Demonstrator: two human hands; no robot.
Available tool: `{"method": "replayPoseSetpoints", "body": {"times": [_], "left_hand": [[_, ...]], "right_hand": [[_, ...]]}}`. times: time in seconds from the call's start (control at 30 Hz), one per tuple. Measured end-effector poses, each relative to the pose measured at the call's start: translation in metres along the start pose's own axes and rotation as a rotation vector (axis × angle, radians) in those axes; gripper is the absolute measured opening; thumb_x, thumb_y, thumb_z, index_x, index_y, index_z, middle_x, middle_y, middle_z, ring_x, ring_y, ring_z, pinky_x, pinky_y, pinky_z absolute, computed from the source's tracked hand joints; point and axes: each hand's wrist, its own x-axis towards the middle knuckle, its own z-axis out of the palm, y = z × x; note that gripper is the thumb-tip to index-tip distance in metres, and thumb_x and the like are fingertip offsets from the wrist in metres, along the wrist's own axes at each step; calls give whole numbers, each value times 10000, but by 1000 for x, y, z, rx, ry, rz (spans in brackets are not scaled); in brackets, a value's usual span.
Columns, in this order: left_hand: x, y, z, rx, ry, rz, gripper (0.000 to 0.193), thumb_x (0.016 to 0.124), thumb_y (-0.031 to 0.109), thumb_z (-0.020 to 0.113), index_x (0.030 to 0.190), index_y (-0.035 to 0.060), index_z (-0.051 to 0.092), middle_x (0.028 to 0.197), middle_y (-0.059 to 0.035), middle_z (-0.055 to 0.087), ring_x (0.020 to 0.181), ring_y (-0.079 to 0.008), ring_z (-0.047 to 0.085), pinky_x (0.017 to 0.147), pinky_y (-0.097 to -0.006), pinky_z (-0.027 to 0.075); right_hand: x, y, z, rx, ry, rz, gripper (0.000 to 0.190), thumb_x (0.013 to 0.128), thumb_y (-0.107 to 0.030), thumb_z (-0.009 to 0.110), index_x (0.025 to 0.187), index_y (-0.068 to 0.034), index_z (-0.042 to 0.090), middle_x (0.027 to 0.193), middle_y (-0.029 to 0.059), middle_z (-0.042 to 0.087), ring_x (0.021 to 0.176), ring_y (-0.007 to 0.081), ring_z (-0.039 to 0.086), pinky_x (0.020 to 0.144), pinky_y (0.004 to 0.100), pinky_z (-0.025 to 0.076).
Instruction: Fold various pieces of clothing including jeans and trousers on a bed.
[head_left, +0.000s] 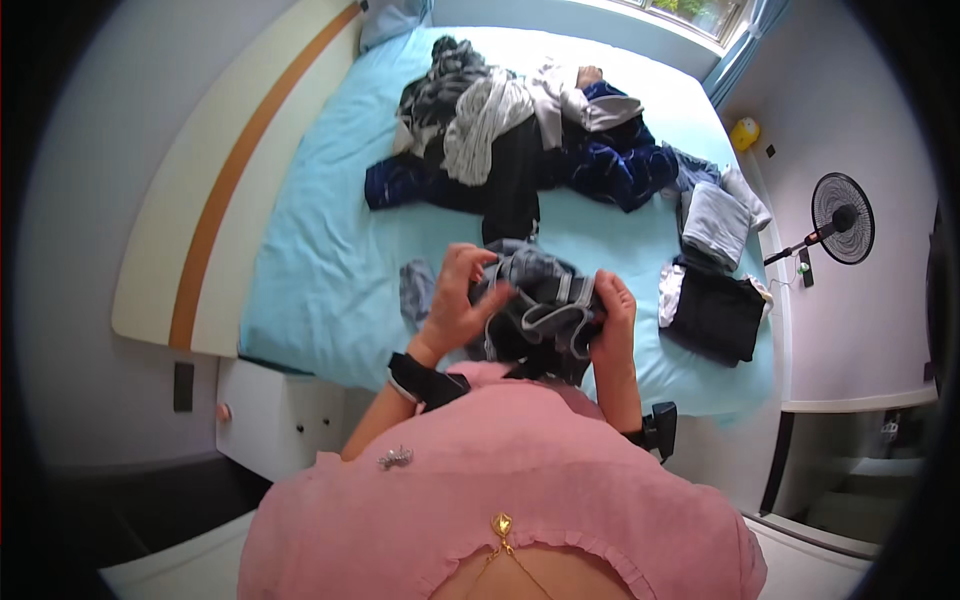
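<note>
A pair of dark denim jeans (551, 292), bunched up with its pale seams showing, is before me at the near edge of the bed. My right hand (615, 300) grips the right side of its waistband. My left hand (465, 300) is at the left side, thumb and fingers apart; whether its fingertips hold cloth is hard to tell. Part of a blue-grey garment (416, 292) lies on the sheet left of my left hand. Beyond the jeans spreads a loose heap of clothes, with a grey-white knit (484, 127), black trousers (514, 180) and a dark blue garment (622, 169).
Folded clothes lie along the right of the bed (330, 300): a light grey one (716, 225) and a black one (716, 315). A fan (844, 217) stands beyond the right side. The headboard (225, 187) rises at left, above a white cabinet (255, 420).
</note>
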Motion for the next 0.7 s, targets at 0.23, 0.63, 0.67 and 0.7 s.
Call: {"method": "replayPoseSetpoints", "body": {"times": [0.23, 0.63, 0.67, 0.7], "left_hand": [[-26, -35, 29, -193, -286, -147, 346, 732, 158, 661, 1016, 45, 501, 877, -69, 524, 810, -179, 541, 701, -301, 439], [-27, -10, 23, -236, -85, 14, 460, 595, 97, 690, 1013, 72, 500, 935, -96, 498, 932, -252, 488, 839, -338, 380], [-24, -6, 20, -67, -147, 108, 469, 585, 114, 709, 1006, 71, 508, 960, -98, 491, 951, -260, 483, 845, -338, 379], [-23, -4, 18, 105, -205, 201, 478, 574, 131, 727, 1000, 71, 517, 986, -100, 484, 971, -268, 478, 851, -339, 378]], "right_hand": [[-8, 18, 0, 96, -79, 60, 199, 845, -159, 515, 660, -142, 445, 560, -87, 397, 437, -13, 285, 406, 146, 222], [-20, 30, -10, 349, 78, 236, 238, 865, -213, 485, 635, -164, 455, 483, -89, 347, 433, 28, 333, 464, 185, 310], [-21, 31, -8, 375, 109, 250, 239, 867, -217, 481, 635, -162, 463, 486, -88, 357, 438, 33, 341, 471, 189, 316], [-21, 31, -7, 370, 109, 254, 239, 867, -217, 481, 635, -162, 463, 486, -88, 357, 438, 33, 341, 471, 189, 316]]}}
